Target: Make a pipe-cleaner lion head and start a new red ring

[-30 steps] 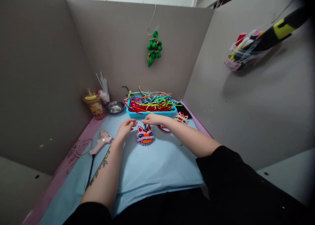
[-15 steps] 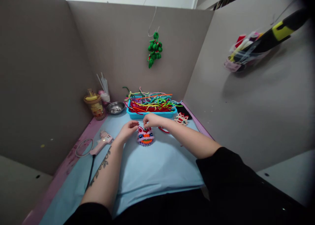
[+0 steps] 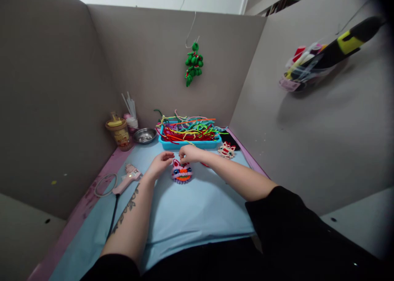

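Observation:
On the blue-covered table lies a small lion-dance head (image 3: pixel 182 175) of fuzzy stems, lilac with orange, green, blue eyes and red-lined ears. My right hand (image 3: pixel 190 153) is over its top from behind, fingertips pinched down between the ears. Whatever they hold is too small or hidden to make out. Just left of the head, my left hand (image 3: pixel 162 161) hovers with fingers stretched toward the ear, nothing visible in them. A second lion head (image 3: pixel 227 149), cream and red, rests beyond my right forearm. Part of a red loop (image 3: pixel 205 164) shows under that forearm.
A blue tray (image 3: pixel 190 145) heaped with colourful fuzzy stems stands behind my hands. On the left are a pink glue gun (image 3: pixel 127 180) with its cord, a metal bowl (image 3: pixel 145 135) and a lidded cup (image 3: pixel 119 132). Grey panels (image 3: pixel 147 59) enclose the table.
My right fingers have dipped slightly onto the top of the lion head. My left hand stays almost where it was. The whole view has shifted a little.

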A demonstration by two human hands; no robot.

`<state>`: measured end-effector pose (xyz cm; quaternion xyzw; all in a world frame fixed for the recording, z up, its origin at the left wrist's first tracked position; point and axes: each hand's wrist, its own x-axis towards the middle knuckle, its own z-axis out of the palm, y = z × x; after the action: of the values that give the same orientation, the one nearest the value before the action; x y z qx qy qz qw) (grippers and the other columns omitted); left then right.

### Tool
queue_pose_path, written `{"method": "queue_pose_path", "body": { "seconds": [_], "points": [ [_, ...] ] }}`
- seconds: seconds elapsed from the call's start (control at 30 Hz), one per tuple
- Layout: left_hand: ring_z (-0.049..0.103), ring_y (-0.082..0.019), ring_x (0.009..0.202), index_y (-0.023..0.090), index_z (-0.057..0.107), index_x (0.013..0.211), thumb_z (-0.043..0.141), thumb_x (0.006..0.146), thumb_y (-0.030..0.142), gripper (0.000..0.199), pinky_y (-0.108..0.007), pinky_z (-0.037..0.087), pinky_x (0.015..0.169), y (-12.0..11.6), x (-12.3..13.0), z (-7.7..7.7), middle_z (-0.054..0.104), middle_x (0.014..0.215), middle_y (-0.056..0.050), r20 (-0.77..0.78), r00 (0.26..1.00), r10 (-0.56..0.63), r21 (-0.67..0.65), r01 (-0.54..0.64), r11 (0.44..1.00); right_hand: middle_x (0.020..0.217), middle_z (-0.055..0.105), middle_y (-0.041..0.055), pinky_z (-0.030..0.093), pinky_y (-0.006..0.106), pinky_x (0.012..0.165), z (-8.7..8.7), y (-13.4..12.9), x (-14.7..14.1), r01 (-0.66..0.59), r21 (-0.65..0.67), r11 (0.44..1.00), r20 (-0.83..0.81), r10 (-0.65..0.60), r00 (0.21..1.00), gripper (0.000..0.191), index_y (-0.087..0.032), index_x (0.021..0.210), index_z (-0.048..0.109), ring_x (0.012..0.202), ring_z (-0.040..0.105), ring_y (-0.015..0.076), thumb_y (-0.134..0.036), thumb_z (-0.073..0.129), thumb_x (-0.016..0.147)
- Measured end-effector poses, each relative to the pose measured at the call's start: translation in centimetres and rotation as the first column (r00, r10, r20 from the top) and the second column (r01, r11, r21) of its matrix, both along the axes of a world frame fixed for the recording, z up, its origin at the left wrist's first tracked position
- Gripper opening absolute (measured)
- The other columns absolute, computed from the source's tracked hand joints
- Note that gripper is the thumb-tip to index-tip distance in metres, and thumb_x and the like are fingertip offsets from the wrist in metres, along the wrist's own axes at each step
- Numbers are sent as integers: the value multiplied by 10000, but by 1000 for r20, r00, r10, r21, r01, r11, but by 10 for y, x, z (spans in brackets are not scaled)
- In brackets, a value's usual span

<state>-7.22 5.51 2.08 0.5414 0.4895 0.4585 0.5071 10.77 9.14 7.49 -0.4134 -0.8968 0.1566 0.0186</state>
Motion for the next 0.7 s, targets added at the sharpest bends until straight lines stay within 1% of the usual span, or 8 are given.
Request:
{"method": "queue_pose_path", "body": {
  "seconds": [0.27, 0.5, 0.6, 0.7],
  "points": [
    [633, -257, 962, 150, 631, 897, 757, 527, 288, 414, -386, 475, 849, 0, 0, 0, 690, 1001, -116, -12, 1000, -14, 8, 14, 1000, 671, 685, 7, 333, 178, 561, -6, 1, 2, 2, -61, 998, -75, -7, 997, 125, -134, 732, 726, 598, 547, 93, -238, 675, 684],
    [628, -258, 971, 148, 629, 898, 744, 531, 267, 402, -386, 467, 861, -1, -1, 1, 691, 1002, -121, 2, 1000, -8, 14, 8, 1000, 613, 655, -1, 316, 184, 527, -7, -3, 4, 21, -86, 996, -96, -29, 995, 137, -120, 721, 723, 568, 519, 90, -241, 668, 689],
    [627, -256, 964, 143, 629, 898, 721, 550, 257, 378, -381, 471, 843, -2, 0, 3, 688, 1005, -125, -3, 1000, -1, 1, 1, 1000, 617, 652, 3, 315, 184, 520, -5, -4, 6, 9, -96, 995, -90, -18, 996, 147, -119, 735, 724, 567, 512, 90, -249, 664, 701],
    [634, -247, 927, 150, 629, 906, 689, 596, 282, 343, -363, 479, 783, -3, 0, 5, 691, 992, -116, -26, 1000, 4, -14, -4, 1000, 618, 648, 3, 314, 187, 515, -4, -4, 7, 12, -111, 994, -87, -22, 996, 226, -117, 746, 724, 559, 501, 88, -321, 627, 755]
  ]
}}
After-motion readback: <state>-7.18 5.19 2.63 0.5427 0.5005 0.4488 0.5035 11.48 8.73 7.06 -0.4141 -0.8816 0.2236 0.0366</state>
